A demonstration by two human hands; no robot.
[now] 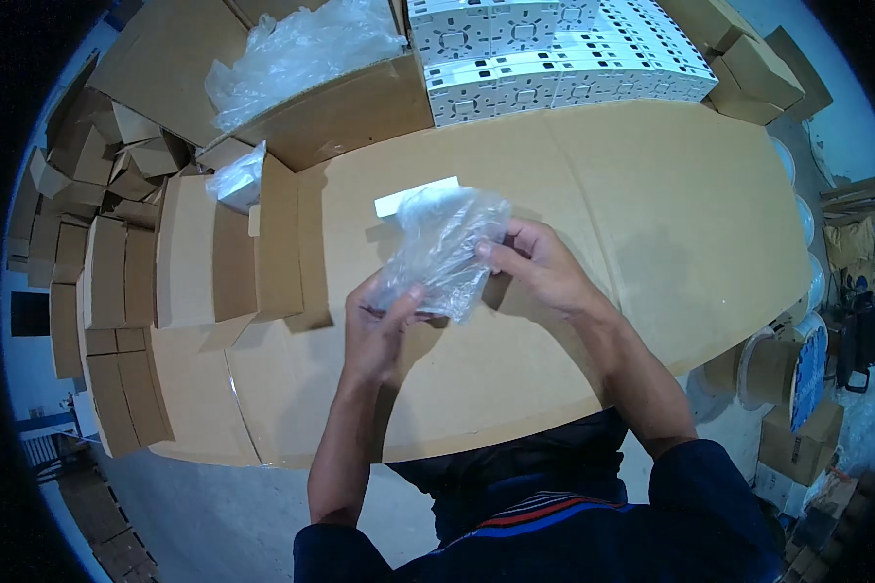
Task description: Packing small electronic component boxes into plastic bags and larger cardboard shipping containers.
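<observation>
A clear crumpled plastic bag (pixel 442 248) is held between both hands above a cardboard-covered table (pixel 632 214). My left hand (pixel 379 325) pinches its lower left edge. My right hand (pixel 535 262) grips its right side, fingers curled round it. A small flat white box (pixel 413 199) lies on the cardboard just behind the bag, partly hidden by it. I cannot tell whether anything is inside the bag.
An open brown carton (pixel 219 257) stands left of the hands with a small plastic bag (pixel 235 180) at its top. Behind it sits a larger carton holding loose clear plastic (pixel 297 53). Stacked white boxes (pixel 554 53) line the far edge. Folded cartons (pixel 87 194) pile at far left; reels (pixel 792 369) stand right.
</observation>
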